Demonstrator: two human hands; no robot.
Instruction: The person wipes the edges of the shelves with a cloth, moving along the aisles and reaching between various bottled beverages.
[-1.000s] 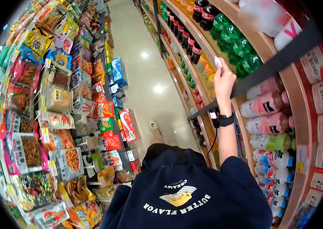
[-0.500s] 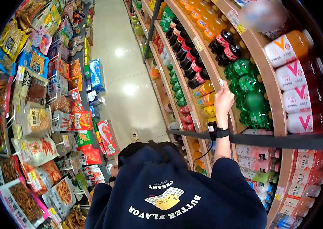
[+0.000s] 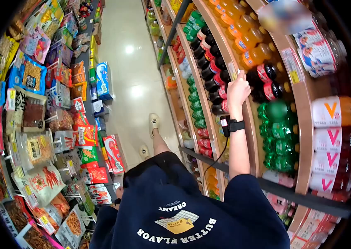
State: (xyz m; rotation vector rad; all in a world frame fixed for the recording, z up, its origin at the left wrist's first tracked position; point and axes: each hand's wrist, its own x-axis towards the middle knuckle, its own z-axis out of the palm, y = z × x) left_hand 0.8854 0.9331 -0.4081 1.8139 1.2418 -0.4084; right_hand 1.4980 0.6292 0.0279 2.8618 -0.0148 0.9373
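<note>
My right hand (image 3: 238, 92) is reached forward to the wooden front edge (image 3: 248, 118) of a drinks shelf. Its fingers are curled closed, with a small whitish bit at the fingertips that I cannot make out. Dark cola bottles with red labels (image 3: 264, 74) lie just right of it, and green soda bottles (image 3: 281, 137) are lower down. A black device on a wrist strap (image 3: 230, 125) trails a cable. At my left side, my left hand (image 3: 119, 192) shows only in part beside the snack rack, its fingers mostly hidden.
A tiled aisle (image 3: 127, 95) runs ahead, with my clog (image 3: 154, 122) on it. Bagged snacks (image 3: 34, 76) hang on the left; boxes (image 3: 104, 81) stick out low there. Orange soda (image 3: 256, 54) and white-labelled bottles (image 3: 327, 141) fill the right shelves. A dark shelf bar (image 3: 283, 191) crosses below my arm.
My view has moved forward along the aisle. My right hand has moved along the shelf edge from beside the green bottles to beside the cola. One foot now shows stepped ahead.
</note>
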